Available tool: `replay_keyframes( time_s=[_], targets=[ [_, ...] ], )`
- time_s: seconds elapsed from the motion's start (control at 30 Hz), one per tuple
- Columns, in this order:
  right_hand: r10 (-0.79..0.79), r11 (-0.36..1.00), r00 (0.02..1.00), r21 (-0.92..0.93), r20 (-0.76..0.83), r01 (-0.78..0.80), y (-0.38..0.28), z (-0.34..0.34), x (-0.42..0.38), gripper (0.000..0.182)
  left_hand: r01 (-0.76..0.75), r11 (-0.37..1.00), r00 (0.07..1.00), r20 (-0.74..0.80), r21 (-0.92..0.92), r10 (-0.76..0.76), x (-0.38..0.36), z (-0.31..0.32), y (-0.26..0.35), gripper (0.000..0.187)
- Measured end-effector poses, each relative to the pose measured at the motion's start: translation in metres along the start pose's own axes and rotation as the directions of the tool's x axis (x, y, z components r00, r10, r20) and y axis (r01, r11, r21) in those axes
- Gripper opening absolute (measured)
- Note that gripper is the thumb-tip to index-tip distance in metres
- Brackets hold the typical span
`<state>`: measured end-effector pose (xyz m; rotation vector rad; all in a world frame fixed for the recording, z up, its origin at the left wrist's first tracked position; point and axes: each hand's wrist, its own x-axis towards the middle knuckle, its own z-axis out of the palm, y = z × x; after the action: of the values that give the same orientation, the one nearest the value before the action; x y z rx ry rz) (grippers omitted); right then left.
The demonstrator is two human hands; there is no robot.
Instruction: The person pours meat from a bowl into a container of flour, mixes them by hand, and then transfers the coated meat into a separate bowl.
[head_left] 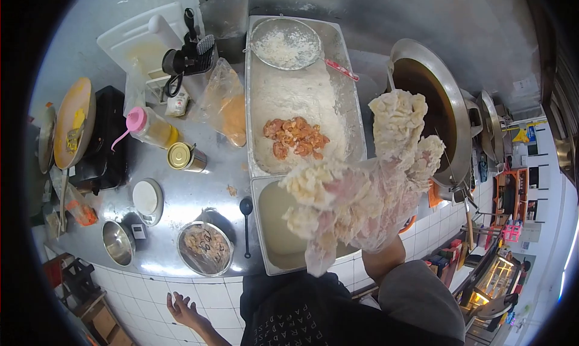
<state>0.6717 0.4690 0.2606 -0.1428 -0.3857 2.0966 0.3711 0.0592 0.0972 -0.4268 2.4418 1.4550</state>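
Floured right hand (362, 195) above batter tray (268, 225) edge

Right hand (368, 195) wears a thin clear plastic glove, thickly caked with lumpy white batter over fingers and palm; glove crinkled, loose tail hanging at the wrist. Forearm bare below it. Grey short sleeve (416, 298) near right. Black apron or shirt (301, 316) on the torso, white block lettering in rows. Left hand (184, 313) bare, no glove, near left.
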Motion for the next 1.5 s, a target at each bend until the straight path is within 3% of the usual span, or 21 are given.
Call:
replay_keyframes(
  time_s=[0.1, 0.17, 0.2, 0.27, 0.3, 0.4, 0.5, 0.57, 0.63, 0.73, 0.8, 0.9, 1.0, 1.1, 1.13, 1.2, 1.27, 1.33, 1.4, 1.5],
  targets=[
    [-0.029, 0.986, 0.999, -0.167, -0.041, 0.021, -0.001, 0.003, 0.017, 0.042, 0.023, 0.999, 0.999, 0.025, -0.030, -0.023, 0.012, -0.010, -0.020, 0.043],
    [-0.115, 0.849, 0.987, -0.527, -0.110, 0.041, -0.006, -0.003, 0.044, 0.040, 0.005, 1.000, 1.000, 0.017, 0.004, -0.005, 0.019, -0.015, -0.038, 0.040],
    [-0.151, 0.694, 0.978, -0.720, -0.148, -0.002, -0.009, -0.016, 0.062, 0.038, -0.012, 1.000, 1.000, 0.024, 0.013, 0.012, 0.022, -0.017, -0.049, 0.038],
    [-0.112, 0.237, 0.963, -0.948, -0.243, -0.211, -0.015, -0.067, 0.095, 0.036, 0.023, 0.998, 1.000, 0.016, 0.055, -0.024, 0.030, -0.024, -0.081, 0.038],
    [-0.002, -0.114, 0.958, -0.952, -0.287, -0.285, -0.023, -0.108, 0.106, 0.035, 0.063, 0.994, 0.998, 0.022, 0.085, -0.065, 0.028, -0.026, -0.090, 0.039],
    [0.237, -0.584, 0.824, -0.753, -0.515, -0.303, -0.008, -0.164, 0.126, 0.060, 0.199, 0.973, 0.977, 0.056, 0.118, -0.207, 0.038, -0.046, -0.158, 0.040],
    [0.238, -0.812, 0.880, -0.582, -0.411, -0.052, 0.024, -0.140, 0.132, 0.086, 0.383, 0.911, 0.914, 0.080, 0.153, -0.397, 0.034, -0.066, -0.206, 0.046],
    [0.223, -0.935, 0.847, -0.350, -0.482, 0.047, 0.057, -0.117, 0.133, 0.094, 0.458, 0.866, 0.866, 0.117, 0.202, -0.486, 0.030, -0.080, -0.242, 0.050],
    [0.207, -0.966, 0.851, -0.239, -0.483, 0.099, 0.076, -0.123, 0.133, 0.096, 0.528, 0.801, 0.809, 0.119, 0.282, -0.576, 0.019, -0.085, -0.255, 0.052],
    [0.231, -0.950, 0.822, -0.302, -0.520, 0.075, 0.080, -0.164, 0.145, 0.088, 0.603, 0.720, 0.722, 0.148, 0.343, -0.676, 0.008, -0.093, -0.265, 0.054],
    [0.298, -0.926, 0.660, -0.378, -0.689, 0.023, 0.077, -0.171, 0.166, 0.083, 0.641, 0.696, 0.696, 0.136, 0.324, -0.705, 0.003, -0.094, -0.272, 0.055],
    [0.294, -0.835, 0.831, -0.550, -0.473, -0.017, 0.063, -0.196, 0.159, 0.075, 0.662, 0.675, 0.676, 0.129, 0.324, -0.725, 0.000, -0.089, -0.282, 0.055],
    [0.417, -0.643, 0.584, -0.680, -0.697, -0.353, 0.028, -0.193, 0.184, 0.074, 0.699, 0.652, 0.647, 0.127, 0.294, -0.751, -0.004, -0.087, -0.290, 0.054],
    [0.370, -0.745, 0.653, -0.631, -0.661, -0.217, 0.016, -0.149, 0.185, 0.077, 0.704, 0.642, 0.640, 0.120, 0.304, -0.759, -0.009, -0.090, -0.293, 0.054],
    [0.358, -0.840, 0.676, -0.538, -0.644, -0.068, 0.016, -0.155, 0.181, 0.079, 0.702, 0.635, 0.635, 0.120, 0.321, -0.763, -0.010, -0.092, -0.294, 0.054],
    [0.349, -0.934, 0.724, -0.284, -0.595, 0.216, 0.017, -0.180, 0.172, 0.084, 0.709, 0.624, 0.627, 0.112, 0.329, -0.771, -0.010, -0.095, -0.295, 0.054],
    [0.335, -0.939, 0.854, -0.217, -0.399, 0.267, 0.016, -0.268, 0.137, 0.084, 0.716, 0.615, 0.620, 0.106, 0.330, -0.778, -0.008, -0.093, -0.299, 0.054],
    [0.279, -0.917, 0.882, -0.377, -0.380, 0.127, 0.015, -0.267, 0.129, 0.088, 0.727, 0.605, 0.612, 0.094, 0.326, -0.785, -0.003, -0.094, -0.305, 0.053],
    [0.239, -0.711, 0.788, -0.655, -0.568, -0.257, 0.021, -0.197, 0.135, 0.096, 0.720, 0.609, 0.614, 0.104, 0.334, -0.782, 0.003, -0.093, -0.303, 0.052],
    [0.208, -0.602, 0.703, -0.656, -0.680, -0.456, -0.006, -0.199, 0.163, 0.087, 0.705, 0.619, 0.622, 0.118, 0.347, -0.774, 0.012, -0.090, -0.299, 0.053]
  ],
)
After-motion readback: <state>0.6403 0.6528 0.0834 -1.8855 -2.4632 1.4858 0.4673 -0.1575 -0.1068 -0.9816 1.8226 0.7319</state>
